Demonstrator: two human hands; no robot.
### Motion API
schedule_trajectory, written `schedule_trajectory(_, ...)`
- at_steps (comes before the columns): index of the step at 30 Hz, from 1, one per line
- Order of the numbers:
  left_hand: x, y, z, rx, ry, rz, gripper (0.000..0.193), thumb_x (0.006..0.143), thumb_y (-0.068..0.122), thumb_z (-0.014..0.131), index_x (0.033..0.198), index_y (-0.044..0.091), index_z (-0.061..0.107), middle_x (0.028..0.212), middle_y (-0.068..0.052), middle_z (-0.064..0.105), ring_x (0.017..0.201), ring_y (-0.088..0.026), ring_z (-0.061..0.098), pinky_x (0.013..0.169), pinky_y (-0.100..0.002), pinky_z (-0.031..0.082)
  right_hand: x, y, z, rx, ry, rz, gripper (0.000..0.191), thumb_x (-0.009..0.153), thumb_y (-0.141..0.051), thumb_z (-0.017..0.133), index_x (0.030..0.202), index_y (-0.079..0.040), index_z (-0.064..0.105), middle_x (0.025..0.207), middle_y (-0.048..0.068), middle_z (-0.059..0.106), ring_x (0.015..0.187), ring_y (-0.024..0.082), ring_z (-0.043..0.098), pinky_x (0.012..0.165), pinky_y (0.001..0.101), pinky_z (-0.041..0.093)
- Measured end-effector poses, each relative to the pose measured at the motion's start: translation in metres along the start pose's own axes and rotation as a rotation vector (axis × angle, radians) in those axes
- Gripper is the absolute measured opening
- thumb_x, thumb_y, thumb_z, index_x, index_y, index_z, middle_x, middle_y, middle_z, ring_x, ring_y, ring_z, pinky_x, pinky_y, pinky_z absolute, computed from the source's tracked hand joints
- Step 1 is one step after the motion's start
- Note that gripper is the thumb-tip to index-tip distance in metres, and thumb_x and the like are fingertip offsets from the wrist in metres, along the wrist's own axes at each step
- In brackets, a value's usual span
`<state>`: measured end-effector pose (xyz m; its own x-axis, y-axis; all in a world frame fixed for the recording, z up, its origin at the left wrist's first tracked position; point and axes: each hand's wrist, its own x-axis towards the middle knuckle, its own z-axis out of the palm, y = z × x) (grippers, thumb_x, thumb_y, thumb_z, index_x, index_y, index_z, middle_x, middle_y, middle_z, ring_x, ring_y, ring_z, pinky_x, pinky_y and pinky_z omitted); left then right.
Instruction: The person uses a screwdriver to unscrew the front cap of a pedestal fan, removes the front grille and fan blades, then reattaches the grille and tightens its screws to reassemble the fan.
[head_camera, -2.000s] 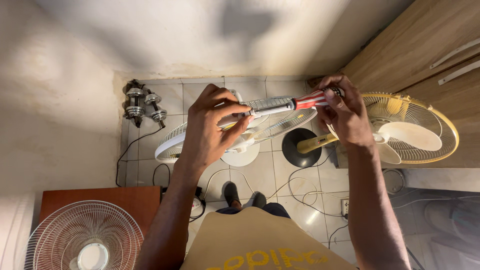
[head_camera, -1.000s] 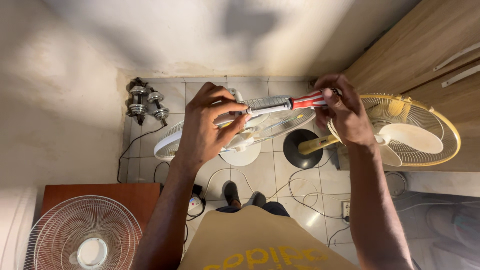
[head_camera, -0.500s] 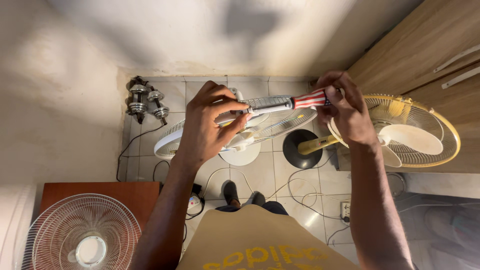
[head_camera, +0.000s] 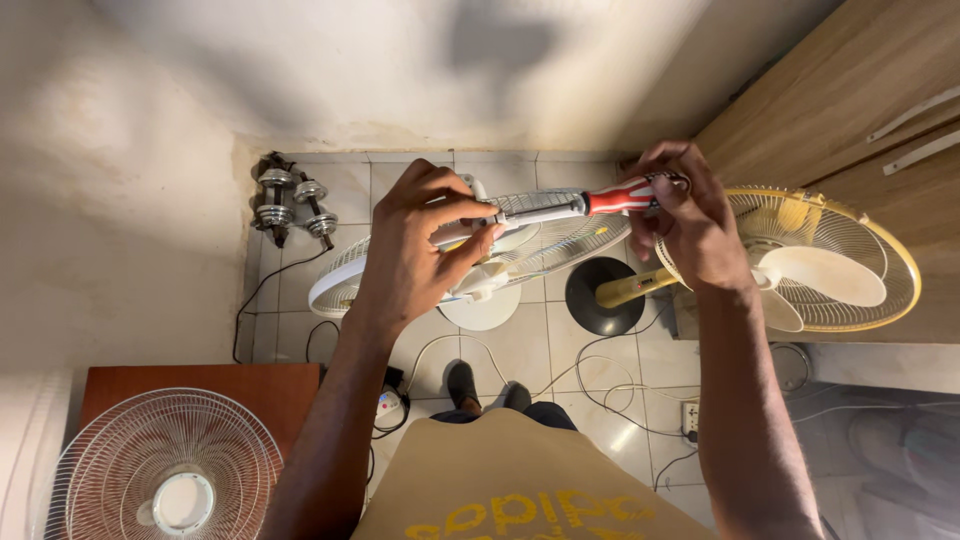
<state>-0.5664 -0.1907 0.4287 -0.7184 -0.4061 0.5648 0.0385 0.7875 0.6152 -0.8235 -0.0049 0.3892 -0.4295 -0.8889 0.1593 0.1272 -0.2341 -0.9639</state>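
- Above the tiled floor (head_camera: 520, 345), my left hand (head_camera: 420, 250) pinches a screwdriver's metal shaft (head_camera: 535, 213).
- My right hand (head_camera: 690, 220) is closed around its red handle (head_camera: 620, 197).
- Below stands a white fan (head_camera: 480, 265); a yellow fan (head_camera: 830, 265) stands to the right.

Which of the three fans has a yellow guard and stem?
The right fan, beside the wooden cabinet. The middle fan and the grille at lower left are white.

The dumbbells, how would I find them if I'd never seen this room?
Start at the pale wall at the top and follow it to the left corner of the tiled floor. The dumbbells lie there, left of the white fan. They are small, dark and metal with round silver ends, unlike the wire fans around them.
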Motion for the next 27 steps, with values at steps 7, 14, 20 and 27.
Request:
schedule_trajectory(7,0.0,-0.001,0.0,-0.011,-0.006,-0.011,0.017,0.084,0.01,0.086,0.098,0.005,0.078,0.09,-0.005,0.068,0.09,-0.023,0.061,0.072,-0.037,0.057,0.001,0.0,0.003,-0.054,0.071,0.067,0.023,0.11,-0.022,0.053,0.124,-0.005,0.054,0.099,0.013,0.064,0.062,0.013,0.055,0.051,0.0268,0.047)
schedule_trajectory(14,0.001,-0.001,0.0,-0.004,0.01,0.007,0.018,0.084,0.012,0.087,0.099,0.005,0.079,0.09,-0.005,0.068,0.09,-0.023,0.061,0.073,-0.037,0.056,-0.004,-0.002,0.005,-0.227,0.126,0.073,0.02,0.119,-0.019,0.057,0.118,0.001,0.059,0.08,0.014,0.059,0.061,0.015,0.053,0.054,0.0265,0.042)
schedule_trajectory(20,0.0,0.0,0.0,-0.008,0.01,0.003,0.017,0.084,0.011,0.086,0.099,0.006,0.078,0.09,-0.005,0.068,0.092,-0.024,0.062,0.075,-0.038,0.054,-0.003,-0.008,0.01,0.037,0.037,0.031,0.022,0.106,-0.012,0.06,0.125,-0.002,0.053,0.096,0.012,0.063,0.061,0.014,0.055,0.049,0.0294,0.048)
schedule_trajectory(27,0.0,0.002,0.002,0.032,0.016,-0.011,0.02,0.086,0.011,0.085,0.103,0.005,0.078,0.094,-0.009,0.067,0.094,-0.024,0.065,0.075,-0.037,0.056,-0.006,0.007,0.003,0.004,0.136,0.062,0.02,0.106,-0.014,0.06,0.123,-0.003,0.057,0.09,0.01,0.063,0.063,0.015,0.058,0.051,0.0299,0.049)
